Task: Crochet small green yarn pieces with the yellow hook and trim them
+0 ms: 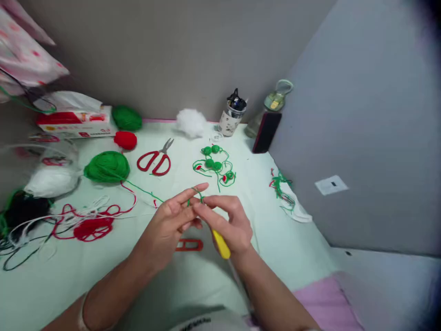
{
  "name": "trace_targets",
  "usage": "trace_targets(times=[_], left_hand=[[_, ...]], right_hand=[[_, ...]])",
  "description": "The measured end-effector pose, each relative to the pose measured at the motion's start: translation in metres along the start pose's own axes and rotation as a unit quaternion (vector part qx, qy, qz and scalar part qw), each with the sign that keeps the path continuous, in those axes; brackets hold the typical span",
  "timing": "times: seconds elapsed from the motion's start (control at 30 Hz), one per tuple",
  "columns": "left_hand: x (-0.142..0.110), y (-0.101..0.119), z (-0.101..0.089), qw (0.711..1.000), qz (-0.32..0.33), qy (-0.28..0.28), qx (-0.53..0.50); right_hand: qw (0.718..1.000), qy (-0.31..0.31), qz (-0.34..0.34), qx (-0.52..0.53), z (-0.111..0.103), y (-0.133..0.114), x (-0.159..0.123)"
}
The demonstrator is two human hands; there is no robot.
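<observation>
My right hand (229,220) grips a crochet hook by its yellow handle (221,244), with the tip up near the fingers of my left hand (174,214). Green yarn (201,196) runs over the raised left index finger and down to the pinched fingertips, where both hands meet. The strand leads back left to a green yarn ball (107,167). Any stitches at the fingertips are too small to make out. Below the hands, partly hidden by the left one, lies a flat red-orange piece (189,245) with cut-out slots.
Red-handled scissors (156,158) lie beyond the hands, beside small green crocheted balls (212,164) with loose tails. White stuffing (191,122), a cup of pens (230,120), a bottle and a dark phone (267,132) line the back. Tangled red yarn (93,227) spreads at left; scraps (283,188) lie right.
</observation>
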State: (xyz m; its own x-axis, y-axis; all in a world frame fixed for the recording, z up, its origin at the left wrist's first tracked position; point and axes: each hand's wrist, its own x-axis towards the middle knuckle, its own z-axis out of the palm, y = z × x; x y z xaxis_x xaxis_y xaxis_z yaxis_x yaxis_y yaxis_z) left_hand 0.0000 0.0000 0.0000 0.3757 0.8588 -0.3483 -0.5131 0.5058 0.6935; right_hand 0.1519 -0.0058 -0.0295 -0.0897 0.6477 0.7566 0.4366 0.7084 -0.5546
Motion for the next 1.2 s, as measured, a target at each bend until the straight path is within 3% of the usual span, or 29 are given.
trace_targets(times=[0.1, 0.2, 0.53, 0.6, 0.73, 0.97, 1.2], left_hand=[[0.005, 0.001, -0.003, 1.0, -0.009, -0.012, 0.006], [0.007, 0.004, -0.007, 1.0, -0.009, -0.017, 0.001], [0.008, 0.01, -0.014, 0.999, -0.009, -0.032, 0.04], [0.007, 0.006, -0.014, 0.997, -0.002, -0.027, 0.072], [0.005, 0.001, -0.012, 0.989, 0.044, -0.028, 0.14], [0.007, 0.003, -0.013, 0.986, 0.062, -0.004, 0.154], [0.005, 0.0, -0.01, 0.986, 0.07, -0.045, 0.142]], right_hand=[[0.991, 0.008, 0.109, 0.083, -0.005, -0.005, 0.01], [0.962, 0.032, 0.195, 0.189, -0.009, -0.004, 0.015], [0.847, 0.041, 0.346, 0.401, -0.016, 0.008, 0.023], [0.86, 0.013, 0.326, 0.393, -0.013, 0.005, 0.022], [0.921, -0.012, 0.249, 0.3, -0.008, 0.0, 0.018], [0.903, 0.022, 0.253, 0.347, -0.008, 0.002, 0.018], [0.924, -0.004, 0.233, 0.303, -0.006, -0.001, 0.017]])
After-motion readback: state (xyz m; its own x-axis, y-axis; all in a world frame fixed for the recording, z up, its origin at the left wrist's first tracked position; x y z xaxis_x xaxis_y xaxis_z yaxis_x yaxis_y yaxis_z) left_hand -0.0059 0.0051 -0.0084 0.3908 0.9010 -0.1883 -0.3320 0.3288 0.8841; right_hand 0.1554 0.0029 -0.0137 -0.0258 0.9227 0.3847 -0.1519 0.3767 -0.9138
